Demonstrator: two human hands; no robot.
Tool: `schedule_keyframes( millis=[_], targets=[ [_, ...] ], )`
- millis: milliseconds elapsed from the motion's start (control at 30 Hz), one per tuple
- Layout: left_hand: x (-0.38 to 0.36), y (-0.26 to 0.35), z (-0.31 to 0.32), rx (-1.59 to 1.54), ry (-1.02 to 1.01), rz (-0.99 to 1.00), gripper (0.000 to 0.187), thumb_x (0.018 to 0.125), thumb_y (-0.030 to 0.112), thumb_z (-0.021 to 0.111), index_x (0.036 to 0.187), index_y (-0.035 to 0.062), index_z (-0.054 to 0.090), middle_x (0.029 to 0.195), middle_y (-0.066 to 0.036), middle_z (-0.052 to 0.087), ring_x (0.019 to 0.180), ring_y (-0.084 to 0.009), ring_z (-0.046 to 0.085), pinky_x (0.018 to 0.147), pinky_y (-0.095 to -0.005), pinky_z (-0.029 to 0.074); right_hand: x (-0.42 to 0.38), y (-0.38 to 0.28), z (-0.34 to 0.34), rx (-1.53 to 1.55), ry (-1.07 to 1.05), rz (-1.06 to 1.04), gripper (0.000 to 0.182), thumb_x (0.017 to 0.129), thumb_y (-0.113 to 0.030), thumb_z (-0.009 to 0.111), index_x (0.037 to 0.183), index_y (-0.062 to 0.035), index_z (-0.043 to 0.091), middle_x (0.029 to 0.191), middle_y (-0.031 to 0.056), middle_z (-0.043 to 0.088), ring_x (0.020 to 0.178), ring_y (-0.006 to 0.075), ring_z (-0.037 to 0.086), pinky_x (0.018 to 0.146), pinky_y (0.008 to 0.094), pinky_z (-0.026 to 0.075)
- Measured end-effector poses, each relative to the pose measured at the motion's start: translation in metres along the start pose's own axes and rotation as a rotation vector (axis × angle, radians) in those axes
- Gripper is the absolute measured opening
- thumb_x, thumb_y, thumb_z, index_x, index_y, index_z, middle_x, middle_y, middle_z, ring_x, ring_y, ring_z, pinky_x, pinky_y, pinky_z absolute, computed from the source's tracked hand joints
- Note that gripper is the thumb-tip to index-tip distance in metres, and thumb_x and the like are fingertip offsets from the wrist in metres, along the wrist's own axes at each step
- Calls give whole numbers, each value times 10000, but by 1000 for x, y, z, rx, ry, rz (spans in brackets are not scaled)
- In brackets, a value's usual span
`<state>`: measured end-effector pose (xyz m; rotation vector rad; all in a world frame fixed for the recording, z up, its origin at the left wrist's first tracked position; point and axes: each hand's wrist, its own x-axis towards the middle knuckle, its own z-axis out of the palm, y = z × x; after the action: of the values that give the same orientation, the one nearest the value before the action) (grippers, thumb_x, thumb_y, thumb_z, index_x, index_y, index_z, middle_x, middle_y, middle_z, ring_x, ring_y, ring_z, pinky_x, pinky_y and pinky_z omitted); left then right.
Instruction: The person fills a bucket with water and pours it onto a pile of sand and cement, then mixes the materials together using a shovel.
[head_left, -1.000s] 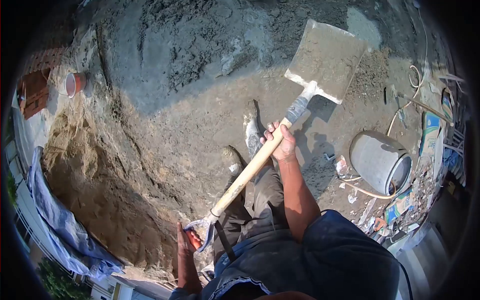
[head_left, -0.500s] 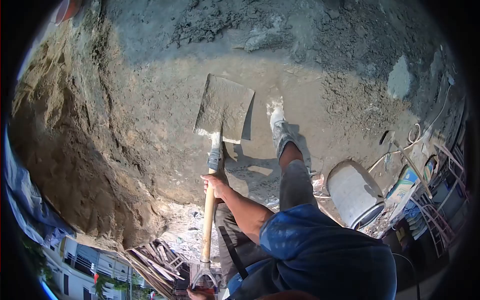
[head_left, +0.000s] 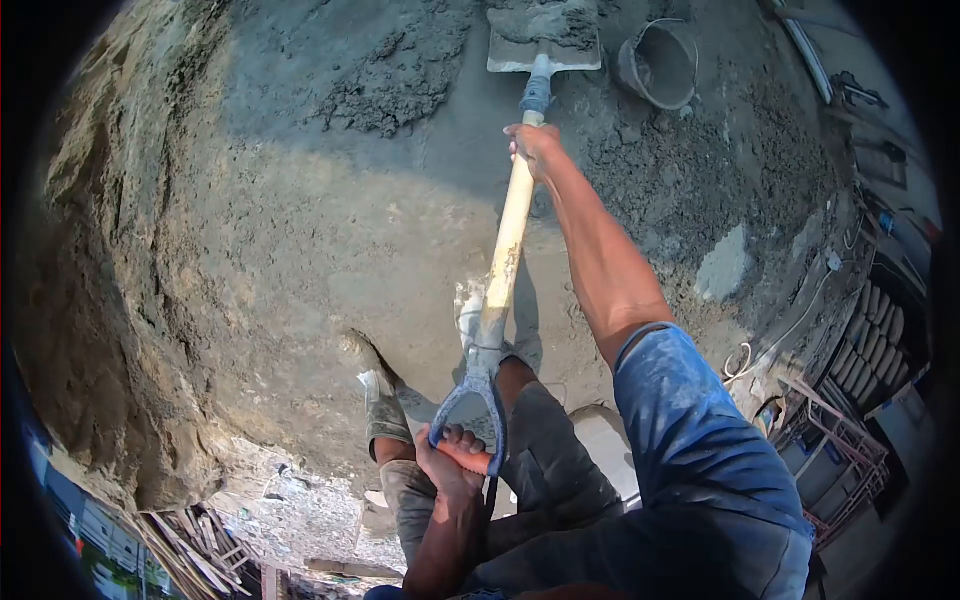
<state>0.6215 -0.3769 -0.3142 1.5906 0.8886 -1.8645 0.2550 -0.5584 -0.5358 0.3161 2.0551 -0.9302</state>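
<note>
A shovel (head_left: pixel 512 225) with a pale wooden shaft reaches forward from my body. My right hand (head_left: pixel 538 148) wraps the shaft just below the blade's socket. Lower down, the fingers of my left hand (head_left: pixel 452 462) close round the orange grip of the D-shaped handle. The square metal blade (head_left: pixel 510 58) is at the top of the view, with wet grey mortar (head_left: pixel 560 22) on it. Just right of the blade is a mortar-smeared bucket (head_left: pixel 660 70), its mouth toward me.
A sand heap (head_left: pixel 110 330) rises on the left. Lumpy wet mortar (head_left: pixel 390 85) lies left of the blade. My feet stand on the grey ground, beside the shaft. Stacked wood (head_left: pixel 195 545) is at lower left; metal frames (head_left: pixel 830 450) and stacked sacks (head_left: pixel 870 345) are at right.
The shovel has swung forward and right, from sunlit ground to the shaded mortar by the bucket. Both hands have gone forward with it. Mortar is now heaped on the blade.
</note>
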Motion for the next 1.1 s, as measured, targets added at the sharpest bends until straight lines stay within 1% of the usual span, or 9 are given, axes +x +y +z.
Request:
schedule_keyframes(
  millis=[133,267,333,367,500,600,733,833,1100],
  targets=[
    [33,-21,37,-110,-110,-359,314,847,301,434,663,48,470,570,-8,407,514,-124,424,490,-265,412,-9,-77,-40,-268,197,-415,231,721,-87,678,831,12,501,606,70,521,463,143,511,412,301,436],
    [78,-48,36,-304,-197,-586,251,833,200,491,839,-49,518,597,-16,424,523,-113,470,485,-223,460,-24,-108,-32,-150,128,-321,270,690,-92,671,866,36,512,659,113,562,525,193,565,490,345,475],
    [104,-61,46,-414,-169,-1313,321,802,262,525,913,-40,521,676,-59,491,606,-160,535,510,-260,455,-11,-123,-29,-521,346,-402,536,649,-153,679,1108,34,475,1025,219,591,914,311,618,810,365,493],
    [113,-56,42,-421,-161,-1306,321,802,262,525,913,-40,521,676,-59,491,606,-160,535,510,-260,455,-13,-120,-31,-564,315,-360,532,644,-154,663,1109,29,482,1106,220,565,1048,346,554,905,382,438],
    [128,-41,-6,-347,-159,-1120,375,823,207,540,1042,-83,448,675,-42,472,536,-103,472,481,-218,440,-44,-84,-29,-655,453,-456,498,651,-157,659,1076,40,489,1014,223,595,934,341,605,823,382,487],
    [130,26,-35,-118,-363,-822,314,873,298,488,998,10,497,672,-52,507,546,-135,504,487,-247,436,-86,-61,-16,-93,144,-491,271,689,-88,632,879,29,478,702,116,541,564,213,576,542,377,529],
    [101,118,-62,219,-221,-139,273,920,332,430,921,66,490,646,-51,493,537,-146,469,491,-269,417,-115,-34,5,275,-279,-154,176,716,-84,608,794,-13,467,653,80,499,502,185,541,470,374,514],
    [18,173,-60,189,-73,11,338,875,405,405,778,87,465,577,-44,450,478,-183,437,469,-322,403,-142,22,72,301,-23,34,148,749,-96,610,714,-85,467,573,9,441,453,125,451,432,303,449],
    [-218,244,-282,274,713,562,426,844,492,342,604,145,395,435,-3,357,311,-176,340,326,-315,324,-368,321,191,335,-580,836,232,710,-168,708,767,-122,487,603,-7,447,493,156,469,492,344,457]
  ],
)
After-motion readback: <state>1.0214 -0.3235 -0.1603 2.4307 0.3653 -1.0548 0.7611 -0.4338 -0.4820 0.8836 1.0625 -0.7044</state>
